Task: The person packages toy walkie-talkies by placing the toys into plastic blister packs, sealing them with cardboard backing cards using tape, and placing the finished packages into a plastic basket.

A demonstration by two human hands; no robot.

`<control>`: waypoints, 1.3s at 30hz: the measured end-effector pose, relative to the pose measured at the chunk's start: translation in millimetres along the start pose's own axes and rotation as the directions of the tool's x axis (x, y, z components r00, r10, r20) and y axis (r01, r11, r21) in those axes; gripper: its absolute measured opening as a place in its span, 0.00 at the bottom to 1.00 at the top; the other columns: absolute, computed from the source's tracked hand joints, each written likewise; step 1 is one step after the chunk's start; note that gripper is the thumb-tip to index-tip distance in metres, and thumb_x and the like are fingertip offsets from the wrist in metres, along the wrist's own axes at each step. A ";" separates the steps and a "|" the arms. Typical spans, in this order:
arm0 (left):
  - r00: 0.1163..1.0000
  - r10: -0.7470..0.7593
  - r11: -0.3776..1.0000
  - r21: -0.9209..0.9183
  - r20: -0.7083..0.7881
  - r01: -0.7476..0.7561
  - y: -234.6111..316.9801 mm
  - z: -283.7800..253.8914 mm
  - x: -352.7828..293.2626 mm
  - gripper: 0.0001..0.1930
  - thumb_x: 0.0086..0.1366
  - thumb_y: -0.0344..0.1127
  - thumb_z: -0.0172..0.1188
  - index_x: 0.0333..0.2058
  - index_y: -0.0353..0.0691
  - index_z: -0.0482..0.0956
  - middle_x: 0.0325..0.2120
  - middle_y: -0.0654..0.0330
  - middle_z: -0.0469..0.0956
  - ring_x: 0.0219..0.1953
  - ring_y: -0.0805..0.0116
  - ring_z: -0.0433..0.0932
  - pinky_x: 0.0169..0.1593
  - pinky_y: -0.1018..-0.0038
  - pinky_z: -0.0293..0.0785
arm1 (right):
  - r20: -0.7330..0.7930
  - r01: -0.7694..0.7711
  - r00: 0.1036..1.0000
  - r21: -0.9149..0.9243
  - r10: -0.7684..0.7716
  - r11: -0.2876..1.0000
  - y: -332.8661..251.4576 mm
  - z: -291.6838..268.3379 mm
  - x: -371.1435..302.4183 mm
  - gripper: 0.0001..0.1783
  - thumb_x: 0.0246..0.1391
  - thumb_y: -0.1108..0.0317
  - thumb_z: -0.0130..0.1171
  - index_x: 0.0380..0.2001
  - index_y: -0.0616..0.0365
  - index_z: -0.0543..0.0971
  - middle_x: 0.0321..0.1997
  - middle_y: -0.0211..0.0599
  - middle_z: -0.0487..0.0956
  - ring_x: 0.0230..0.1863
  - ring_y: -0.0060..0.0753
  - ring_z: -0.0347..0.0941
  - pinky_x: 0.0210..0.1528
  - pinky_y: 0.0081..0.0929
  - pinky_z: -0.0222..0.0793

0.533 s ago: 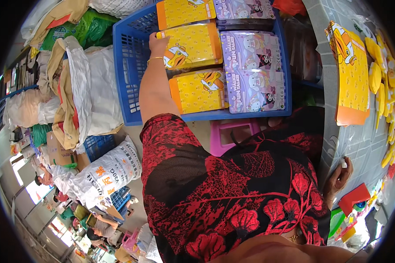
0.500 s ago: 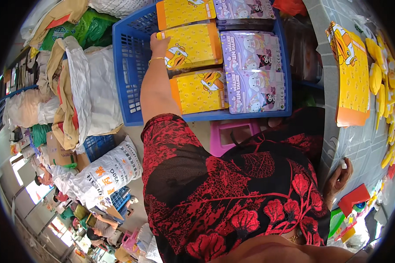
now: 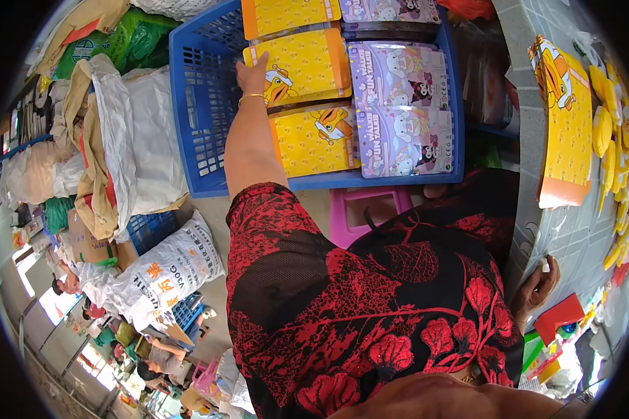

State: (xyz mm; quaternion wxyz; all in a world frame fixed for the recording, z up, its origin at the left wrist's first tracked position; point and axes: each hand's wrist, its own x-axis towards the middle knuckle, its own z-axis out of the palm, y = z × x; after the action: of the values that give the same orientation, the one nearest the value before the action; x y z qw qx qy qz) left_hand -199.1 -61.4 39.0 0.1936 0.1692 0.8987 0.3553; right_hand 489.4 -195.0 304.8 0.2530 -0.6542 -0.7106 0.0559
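My left hand (image 3: 253,75), a thin gold bracelet at its wrist, grips the left edge of a stack of yellow printed cards (image 3: 304,64) in a blue plastic crate (image 3: 204,112). Its thumb lies on top, and the other fingers are mostly hidden. Another yellow card stack (image 3: 318,143) lies nearer me, and one more lies farther back. Beside them are purple printed packs (image 3: 407,143). My right hand (image 3: 538,285) rests at the edge of the grey table (image 3: 524,230), its fingers curled. Something small and white shows at its fingertips, too small to name.
Yellow cards (image 3: 566,140) and yellow plastic pieces (image 3: 608,153) lie on the table at right, with a red piece (image 3: 560,318) nearer me. A pink stool (image 3: 339,216) stands below the crate. White sacks (image 3: 168,269) fill the left, with people (image 3: 164,359) beyond.
The view has shifted slightly, so the crate sits a little higher and farther left. My left hand stays at the same card stack's edge. The right hand's fingers look a little more curled.
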 end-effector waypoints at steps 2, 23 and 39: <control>0.998 -0.006 0.997 -0.073 0.061 0.011 9.2 -3.2 -8.1 0.38 0.50 0.48 0.69 0.52 0.26 0.65 0.48 0.41 0.72 0.50 0.54 0.74 0.52 0.67 0.69 | 0.003 0.008 1.000 -0.023 -0.008 1.000 1.2 -2.4 -1.4 0.18 0.58 0.78 0.47 0.52 0.60 0.71 0.50 0.37 0.70 0.26 0.16 0.59 0.27 0.15 0.57; 0.981 -0.173 0.954 -0.231 0.088 0.189 -37.4 -25.0 11.2 0.26 0.48 0.45 0.72 0.31 0.22 0.78 0.32 0.46 0.80 0.29 0.60 0.80 0.32 0.69 0.73 | 0.007 0.061 0.998 -0.057 -0.061 0.997 4.1 -14.4 4.2 0.17 0.59 0.77 0.47 0.51 0.60 0.72 0.50 0.40 0.70 0.39 0.25 0.67 0.35 0.18 0.63; 0.821 -0.133 0.818 -0.406 0.555 0.407 17.7 -69.0 58.0 0.12 0.50 0.37 0.71 0.26 0.38 0.78 0.19 0.65 0.77 0.12 0.78 0.68 0.17 0.82 0.63 | 0.044 0.044 0.998 -0.074 -0.041 0.996 20.7 -2.9 10.2 0.16 0.58 0.77 0.48 0.49 0.59 0.73 0.51 0.41 0.71 0.40 0.28 0.68 0.31 0.20 0.63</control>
State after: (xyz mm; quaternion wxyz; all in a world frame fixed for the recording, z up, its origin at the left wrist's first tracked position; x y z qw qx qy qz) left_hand -278.8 -63.2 84.6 0.5086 0.0644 0.7050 0.4900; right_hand 509.1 -183.1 301.8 0.2145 -0.6466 -0.7310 0.0377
